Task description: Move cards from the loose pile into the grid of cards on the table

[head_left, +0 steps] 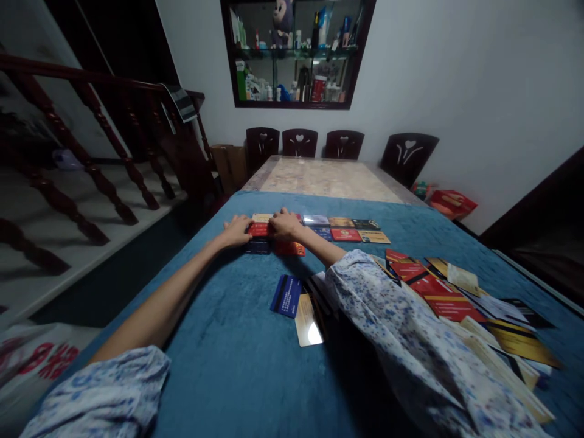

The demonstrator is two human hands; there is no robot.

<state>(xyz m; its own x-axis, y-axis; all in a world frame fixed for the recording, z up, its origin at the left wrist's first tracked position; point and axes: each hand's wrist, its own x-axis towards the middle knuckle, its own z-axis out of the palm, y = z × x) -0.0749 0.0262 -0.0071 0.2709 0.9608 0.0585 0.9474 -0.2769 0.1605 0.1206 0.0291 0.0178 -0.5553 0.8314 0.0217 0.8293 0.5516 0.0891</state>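
A red card (258, 230) lies in a grid of cards on the blue cloth (205, 340). My left hand (237, 231) is closed at its left edge, and my right hand (283, 225) curls over its right edge. Behind it shows a pale yellow card (261, 218); in front are a dark blue card (258, 247) and a red-orange card (292, 249). To the right, the rows continue with a red card with a round emblem (345, 235) and several others. Nearer me, a blue card (286, 296) overlaps a gold card (309, 322). My right hand hides part of the grid.
A loose heap of cards and papers (442, 298) spreads along the right side, partly behind my right sleeve (401, 328). Dark chairs (300, 143) stand beyond the table's far end. A wooden railing (91, 121) and a white plastic bag (41, 353) are at left.
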